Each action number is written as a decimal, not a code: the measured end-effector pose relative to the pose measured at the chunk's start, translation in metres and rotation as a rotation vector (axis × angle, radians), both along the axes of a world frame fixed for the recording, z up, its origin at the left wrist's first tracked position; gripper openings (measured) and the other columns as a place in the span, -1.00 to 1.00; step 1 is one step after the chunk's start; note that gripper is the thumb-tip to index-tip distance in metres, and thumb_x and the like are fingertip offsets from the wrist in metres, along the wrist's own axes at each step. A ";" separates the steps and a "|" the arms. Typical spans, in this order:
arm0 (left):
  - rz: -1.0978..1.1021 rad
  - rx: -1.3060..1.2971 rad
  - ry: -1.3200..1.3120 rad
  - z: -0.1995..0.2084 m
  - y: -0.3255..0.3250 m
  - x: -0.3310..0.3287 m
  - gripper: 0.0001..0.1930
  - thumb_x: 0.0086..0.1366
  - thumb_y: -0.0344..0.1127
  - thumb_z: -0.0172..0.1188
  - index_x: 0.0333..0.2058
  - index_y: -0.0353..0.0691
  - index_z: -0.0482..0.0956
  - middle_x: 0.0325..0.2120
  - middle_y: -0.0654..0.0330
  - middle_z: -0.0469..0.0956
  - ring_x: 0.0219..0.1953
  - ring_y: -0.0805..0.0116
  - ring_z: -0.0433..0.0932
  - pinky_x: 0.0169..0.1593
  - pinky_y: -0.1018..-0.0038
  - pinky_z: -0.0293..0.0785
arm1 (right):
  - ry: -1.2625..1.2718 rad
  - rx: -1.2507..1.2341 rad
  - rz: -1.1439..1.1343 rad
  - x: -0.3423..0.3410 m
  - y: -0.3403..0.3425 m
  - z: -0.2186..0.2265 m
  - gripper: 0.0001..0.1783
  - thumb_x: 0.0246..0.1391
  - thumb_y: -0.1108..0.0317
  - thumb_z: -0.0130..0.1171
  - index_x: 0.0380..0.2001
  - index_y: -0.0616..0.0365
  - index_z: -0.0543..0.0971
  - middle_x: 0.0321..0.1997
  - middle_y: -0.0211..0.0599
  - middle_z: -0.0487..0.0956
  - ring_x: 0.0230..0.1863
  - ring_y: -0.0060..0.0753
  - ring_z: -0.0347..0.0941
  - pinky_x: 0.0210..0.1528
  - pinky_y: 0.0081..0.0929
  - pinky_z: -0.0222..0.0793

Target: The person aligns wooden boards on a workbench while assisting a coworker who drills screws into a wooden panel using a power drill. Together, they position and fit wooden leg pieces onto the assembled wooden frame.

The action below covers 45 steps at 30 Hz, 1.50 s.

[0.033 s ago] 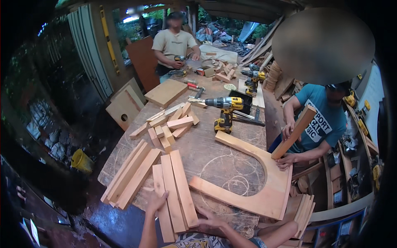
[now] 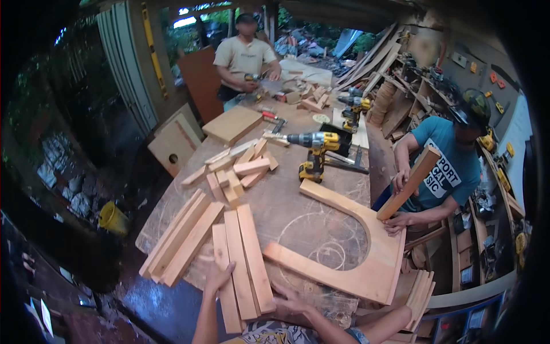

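Three long wooden slats [image 2: 240, 264] lie side by side at the table's near edge, their lower ends reaching over it. My left hand [image 2: 217, 279] is closed on the leftmost slat, thumb on top and other fingers mostly hidden. Against the right side of the group, my right hand [image 2: 291, 301] presses on the rightmost slat near its lower end. More slats [image 2: 183, 243] lie in a slanted bundle to the left. Right of my hands rests a U-shaped wooden panel [image 2: 326, 279] with a rounded inner cutout.
Short wood blocks [image 2: 235, 172] are heaped beyond the slats. A yellow-black cordless drill [image 2: 314, 153] stands mid-table. At the right, a co-worker [image 2: 441, 155] holds an upright wooden bar [image 2: 409, 183] on the panel. Another person [image 2: 243, 63] stands at the far end with a drill.
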<state>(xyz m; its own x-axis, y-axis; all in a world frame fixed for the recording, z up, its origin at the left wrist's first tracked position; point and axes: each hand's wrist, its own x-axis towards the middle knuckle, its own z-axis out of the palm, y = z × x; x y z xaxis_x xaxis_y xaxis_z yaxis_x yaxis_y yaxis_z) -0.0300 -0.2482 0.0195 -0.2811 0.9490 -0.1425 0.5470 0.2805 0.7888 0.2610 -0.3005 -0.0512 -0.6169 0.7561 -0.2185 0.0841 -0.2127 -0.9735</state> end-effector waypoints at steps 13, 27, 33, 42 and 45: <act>0.183 -0.219 -0.037 -0.010 0.019 -0.021 -0.29 0.06 0.21 0.37 -0.12 -0.43 0.63 -0.20 -0.27 0.63 -0.08 -0.10 0.63 0.01 0.19 0.53 | -0.215 0.021 -0.234 -0.059 0.001 0.013 -0.43 0.28 0.24 0.16 0.27 0.26 0.37 0.09 -0.24 0.44 0.13 -0.39 0.36 0.20 -0.49 0.27; 0.029 -0.044 0.379 0.015 0.019 -0.044 -0.20 0.05 0.02 0.40 0.11 -0.51 0.43 0.12 -0.31 0.38 0.23 -0.16 0.31 0.32 0.19 0.21 | 0.147 -0.186 -0.403 -0.128 -0.023 -0.012 -0.33 0.24 0.41 0.19 0.34 0.35 0.21 0.07 -0.23 0.52 -0.17 -0.53 0.51 -0.11 -0.56 0.50; 0.221 0.213 0.524 0.011 -0.023 -0.098 -0.30 0.06 -0.13 0.41 0.12 -0.39 0.41 0.16 -0.31 0.31 0.27 -0.25 0.22 0.33 0.06 0.16 | 0.175 -0.413 -0.346 -0.113 0.014 0.009 -0.15 0.24 0.40 0.19 0.43 0.25 -0.06 0.13 -0.10 0.46 -0.09 -0.37 0.54 -0.15 -0.44 0.60; 0.247 0.287 0.732 0.008 -0.012 -0.219 -0.20 0.01 0.00 0.43 0.16 -0.34 0.39 0.16 -0.23 0.36 0.26 -0.21 0.26 0.33 0.06 0.17 | 0.043 -0.111 -0.115 -0.140 0.017 0.016 0.34 0.10 0.31 0.36 0.37 0.20 -0.63 0.03 0.13 0.52 -0.24 -0.33 0.59 -0.33 -0.47 0.57; 0.210 -0.169 0.445 0.014 0.007 -0.229 -0.07 0.01 0.25 0.38 0.18 -0.39 0.41 0.06 -0.28 0.49 0.14 -0.09 0.48 0.19 0.20 0.40 | -0.071 -0.188 -0.094 -0.141 0.020 0.025 0.37 0.06 0.27 0.40 0.37 0.31 -0.59 -0.11 0.11 0.57 -0.24 -0.33 0.59 -0.31 -0.50 0.56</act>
